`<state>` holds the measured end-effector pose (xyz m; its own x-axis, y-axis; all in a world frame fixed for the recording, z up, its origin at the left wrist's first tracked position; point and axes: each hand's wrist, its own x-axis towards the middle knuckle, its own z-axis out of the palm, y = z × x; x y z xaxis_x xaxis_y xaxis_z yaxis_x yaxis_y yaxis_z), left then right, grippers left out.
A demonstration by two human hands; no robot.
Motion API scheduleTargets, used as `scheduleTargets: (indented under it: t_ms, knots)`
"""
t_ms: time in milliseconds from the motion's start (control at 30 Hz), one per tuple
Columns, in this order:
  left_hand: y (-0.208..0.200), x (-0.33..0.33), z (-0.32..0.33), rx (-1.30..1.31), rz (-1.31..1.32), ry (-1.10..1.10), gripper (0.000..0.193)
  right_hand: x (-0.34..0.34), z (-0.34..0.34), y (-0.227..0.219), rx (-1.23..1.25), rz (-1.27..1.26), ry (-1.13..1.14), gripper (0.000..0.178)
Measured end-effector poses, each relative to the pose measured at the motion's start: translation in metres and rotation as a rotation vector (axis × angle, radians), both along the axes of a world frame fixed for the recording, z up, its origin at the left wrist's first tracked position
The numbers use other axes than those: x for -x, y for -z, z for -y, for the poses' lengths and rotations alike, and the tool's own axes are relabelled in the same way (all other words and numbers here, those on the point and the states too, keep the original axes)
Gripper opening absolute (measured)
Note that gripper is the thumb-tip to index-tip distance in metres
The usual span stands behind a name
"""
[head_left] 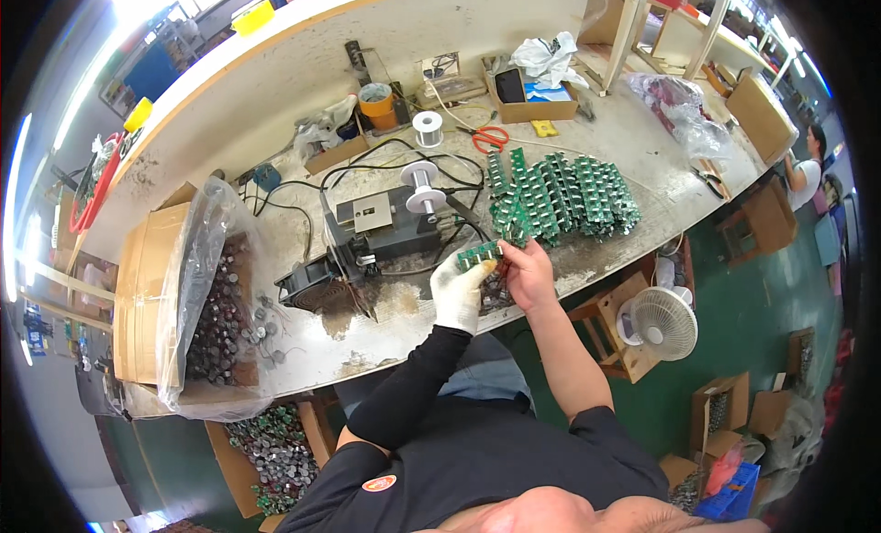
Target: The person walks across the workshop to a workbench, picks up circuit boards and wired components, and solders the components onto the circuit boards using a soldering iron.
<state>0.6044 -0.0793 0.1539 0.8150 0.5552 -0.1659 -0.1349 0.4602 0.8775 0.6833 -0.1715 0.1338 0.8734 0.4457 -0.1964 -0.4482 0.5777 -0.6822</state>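
Note:
My left hand (458,293), in a white glove, grips one end of a short green circuit board strip (479,255) with small components along it. At the strip's other end, the bare fingers of my right hand (528,274) are closed on it. Just beyond my hands, rows of similar green circuit boards (574,195) lie side by side on the workbench (404,336). Left of my hands stands a dark soldering machine (381,223) with a white solder wire spool (422,186) on it.
Left on the bench, a cardboard box (147,294) lined with plastic holds many small round metal parts. Red-handled scissors (490,138), another wire spool (428,127) and an open carton (532,109) lie farther back. A white fan (663,324) stands right of the bench. Another person (806,177) sits far right.

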Motion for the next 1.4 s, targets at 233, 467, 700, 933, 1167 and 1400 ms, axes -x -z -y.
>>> scheduleTargets:
  t_ms: [233,467,700,933,1167,1400]
  knots:
    - [0.013,-0.001,-0.014,0.572,0.108,0.225,0.021,-0.010,0.000,0.024,-0.073,-0.309,-0.060,0.014]
    - [0.009,-0.002,-0.008,0.171,0.057,-0.008,0.015,0.006,-0.011,0.005,-0.068,-0.104,-0.038,0.019]
    - [-0.001,0.005,-0.008,0.042,-0.002,0.020,0.019,0.007,-0.011,0.001,0.045,0.064,0.055,0.027]
    - [0.008,0.007,-0.018,0.394,-0.015,0.143,0.023,0.004,-0.011,-0.008,0.046,0.072,0.045,0.029]
    - [0.014,0.006,-0.012,0.524,0.008,0.126,0.015,-0.001,-0.002,0.010,-0.006,-0.031,0.005,0.031]
    - [0.028,0.002,-0.019,0.537,0.040,0.187,0.024,-0.003,-0.005,0.014,0.032,-0.110,0.002,0.025]
